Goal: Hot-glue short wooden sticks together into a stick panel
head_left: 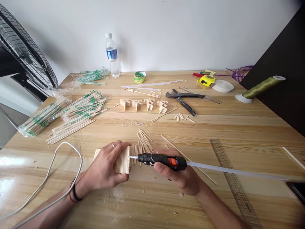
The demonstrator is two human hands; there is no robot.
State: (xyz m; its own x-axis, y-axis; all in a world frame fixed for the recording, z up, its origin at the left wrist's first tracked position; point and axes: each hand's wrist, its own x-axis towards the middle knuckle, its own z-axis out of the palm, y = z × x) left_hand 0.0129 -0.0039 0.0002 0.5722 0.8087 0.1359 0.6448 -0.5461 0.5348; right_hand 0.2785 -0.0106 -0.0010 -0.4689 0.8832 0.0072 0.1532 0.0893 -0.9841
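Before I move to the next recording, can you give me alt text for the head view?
The left hand holds a panel of glued wooden sticks on a wooden table while the right hand aims a black hot glue gun at its edge. Loose cut sticks lie just behind; wrapped chopsticks, pliers and a water bottle lie farther back.

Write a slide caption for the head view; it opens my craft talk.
Left hand steadies a stick panel while right hand aims a glue gun.
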